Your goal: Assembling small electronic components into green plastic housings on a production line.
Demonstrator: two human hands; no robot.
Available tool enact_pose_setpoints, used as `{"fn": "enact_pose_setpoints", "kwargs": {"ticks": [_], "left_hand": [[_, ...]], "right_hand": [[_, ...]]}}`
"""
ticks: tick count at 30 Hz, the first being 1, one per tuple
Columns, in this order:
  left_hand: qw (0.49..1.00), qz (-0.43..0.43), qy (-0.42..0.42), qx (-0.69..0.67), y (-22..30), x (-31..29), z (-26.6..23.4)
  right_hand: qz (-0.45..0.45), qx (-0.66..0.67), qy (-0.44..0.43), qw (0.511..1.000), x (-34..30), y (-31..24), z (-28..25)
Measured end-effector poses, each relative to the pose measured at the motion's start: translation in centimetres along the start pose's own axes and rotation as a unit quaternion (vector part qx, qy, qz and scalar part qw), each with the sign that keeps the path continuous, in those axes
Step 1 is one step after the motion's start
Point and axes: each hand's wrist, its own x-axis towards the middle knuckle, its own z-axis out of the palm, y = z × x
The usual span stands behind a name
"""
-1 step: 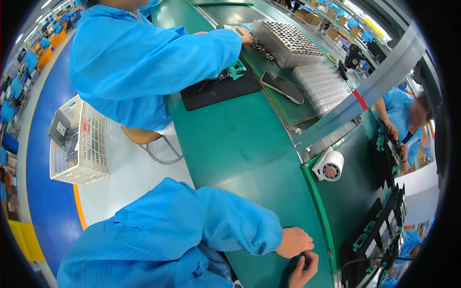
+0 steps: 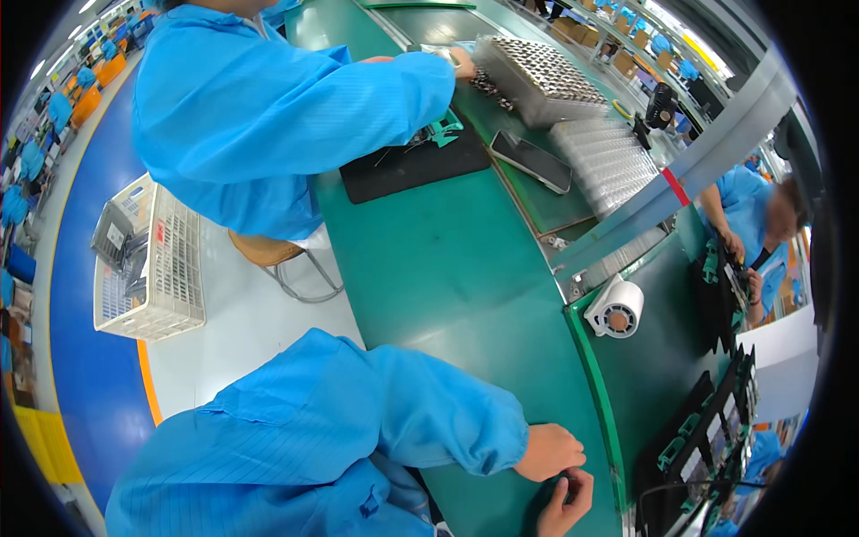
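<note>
My left hand point(image 2: 549, 451), below a blue sleeve, rests over the green tabletop point(image 2: 447, 268) with its fingers curled inward. Just below it is my right hand point(image 2: 567, 507), its fingers bent and its thumb raised, cut by the lower edge of the picture. The fingertips of both come close together or touch. Whatever lies within the curled fingers, if anything, is hidden. To the right of my hands runs a raised green edge strip point(image 2: 598, 394). Farther up, beyond that strip, a white handheld fan point(image 2: 616, 307) lies on the adjoining green surface.
A co-worker in a blue smock point(image 2: 268, 107) works by a black mat point(image 2: 412, 170). A phone point(image 2: 531, 161), stacked clear trays point(image 2: 605, 167) and a slanting metal post point(image 2: 680, 174) stand beyond. Black racks point(image 2: 707, 430) line the right side. A white crate point(image 2: 170, 268) sits on the floor.
The view has shifted very slightly. The hands keep their pose.
</note>
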Motion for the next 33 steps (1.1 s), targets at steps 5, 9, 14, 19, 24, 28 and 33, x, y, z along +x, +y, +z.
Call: {"fn": "enact_pose_setpoints", "kwargs": {"ticks": [5,9,14,19,24,28,33], "left_hand": [[1.000,0.012,-0.008,0.015,-0.6,0.0,0.0],[0.999,-0.002,-0.026,0.025,-0.5,-0.2,-0.6],[1.000,0.014,-0.009,0.010,-0.2,0.1,-0.5],[0.999,0.011,-0.030,0.012,0.4,0.8,-0.7],[0.999,0.010,-0.040,0.023,0.2,0.7,-1.1],[0.999,-0.003,-0.041,0.029,0.1,0.3,-1.0],[1.000,0.017,-0.009,0.021,0.5,0.9,-0.1]], "right_hand": [[0.005,-0.014,0.000,1.000,0.0,-0.4,0.5],[0.007,0.011,0.005,1.000,0.1,-0.1,1.0],[0.004,0.006,-0.001,1.000,0.0,-0.4,0.1],[0.008,-0.003,0.001,1.000,0.0,-0.9,-0.5],[0.002,-0.025,-0.015,1.000,0.3,-1.8,-0.2],[0.002,-0.028,-0.019,0.999,0.3,-1.6,0.0],[0.003,0.047,0.011,0.999,-0.4,-0.1,-1.0]]}}
